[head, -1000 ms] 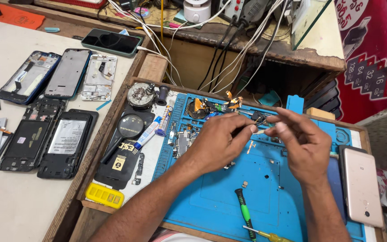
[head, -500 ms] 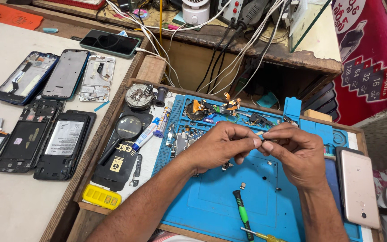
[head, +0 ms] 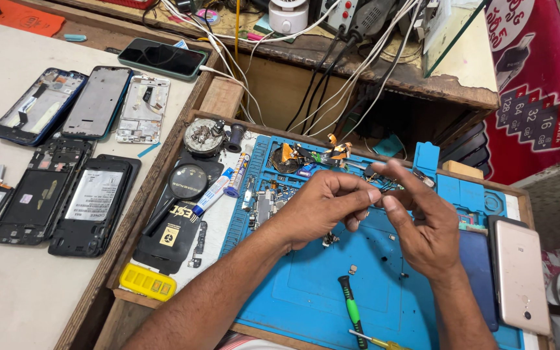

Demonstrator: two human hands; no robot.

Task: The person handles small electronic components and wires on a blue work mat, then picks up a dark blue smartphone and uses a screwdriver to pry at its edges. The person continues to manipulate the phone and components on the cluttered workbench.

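Both hands pinching a tiny part above the blue mat.

Head view: left hand and right hand meet fingertip to fingertip over the mat, raised off it. Fingers of both curled in tight, thumb and forefinger closed on a small part; too small to tell what it is. Mat holds loose screws and bits; green screwdriver lies near its front edge, under the hands. Gold phone face down at mat's right edge. Left of mat: magnifier, yellow case, glue tube. Opened phones on the table, far left.
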